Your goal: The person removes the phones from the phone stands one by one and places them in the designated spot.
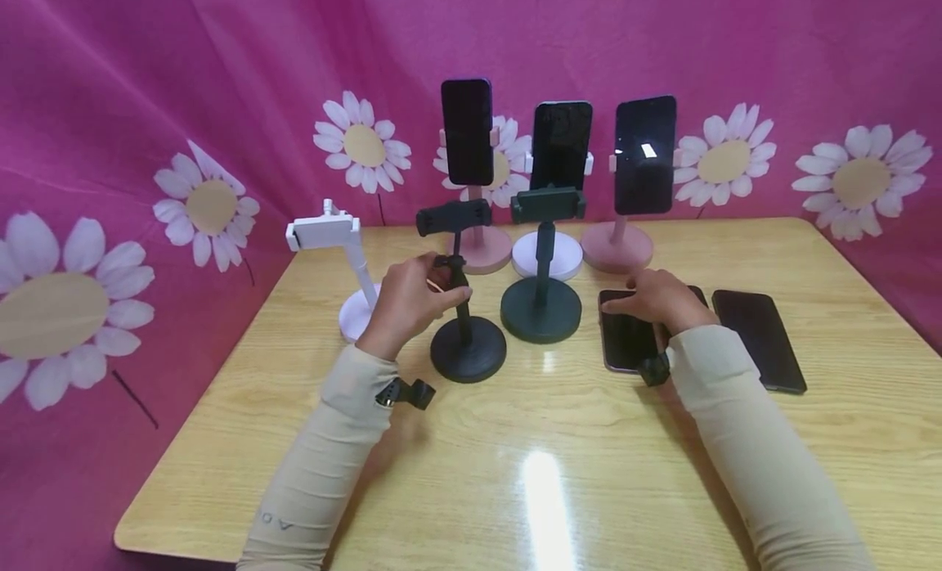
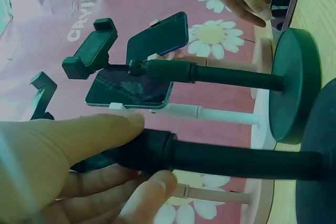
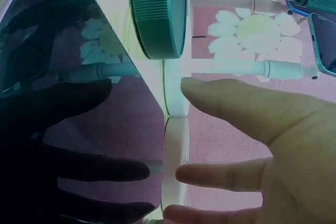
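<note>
My left hand grips the black phone stand at the upper part of its pole. In the left wrist view, thumb and fingers wrap the dark collar below the holder; the stand's round base is on the table. My right hand hangs over a dark phone lying screen up. Seen from the right wrist, its fingers are extended, with their reflection in the screen and nothing held. To its right lies a second dark phone.
A green stand and a white stand hold no phones. Behind them, two pink stands and another white stand carry upright phones. A pink flowered cloth hangs behind the wooden table.
</note>
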A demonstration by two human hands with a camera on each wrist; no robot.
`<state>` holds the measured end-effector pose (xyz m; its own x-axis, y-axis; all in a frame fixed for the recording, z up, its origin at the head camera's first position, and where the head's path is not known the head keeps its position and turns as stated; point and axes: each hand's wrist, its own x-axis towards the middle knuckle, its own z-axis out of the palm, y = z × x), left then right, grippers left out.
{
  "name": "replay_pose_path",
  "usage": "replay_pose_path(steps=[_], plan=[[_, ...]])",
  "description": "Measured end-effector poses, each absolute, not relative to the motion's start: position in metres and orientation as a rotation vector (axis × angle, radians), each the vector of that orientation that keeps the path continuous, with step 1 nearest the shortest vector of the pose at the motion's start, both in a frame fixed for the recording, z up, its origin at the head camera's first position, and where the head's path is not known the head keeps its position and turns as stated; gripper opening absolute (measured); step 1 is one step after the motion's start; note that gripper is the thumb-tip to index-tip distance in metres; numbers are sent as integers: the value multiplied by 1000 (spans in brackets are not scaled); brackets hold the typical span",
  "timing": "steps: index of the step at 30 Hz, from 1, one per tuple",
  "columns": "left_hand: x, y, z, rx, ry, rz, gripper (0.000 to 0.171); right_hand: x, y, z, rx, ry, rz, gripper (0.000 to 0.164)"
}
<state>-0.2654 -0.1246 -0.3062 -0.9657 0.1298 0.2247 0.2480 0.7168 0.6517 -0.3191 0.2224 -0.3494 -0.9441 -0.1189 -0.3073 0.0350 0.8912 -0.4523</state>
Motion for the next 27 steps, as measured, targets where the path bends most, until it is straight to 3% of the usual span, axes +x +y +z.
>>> replay_pose_path(steps=[7, 14, 27], plan=[[-287, -124, -307, -235, -2678, -1003, 31, -320, 223, -350, -61, 2740, -662, 77], [-319, -120, -306, -89, -2627, -1077, 27, -321, 224, -353, -75, 2748, -669, 61], [-366, -129, -306, 116, -2497, -919, 18, -319, 224, -358, -99, 2765, -660, 56]])
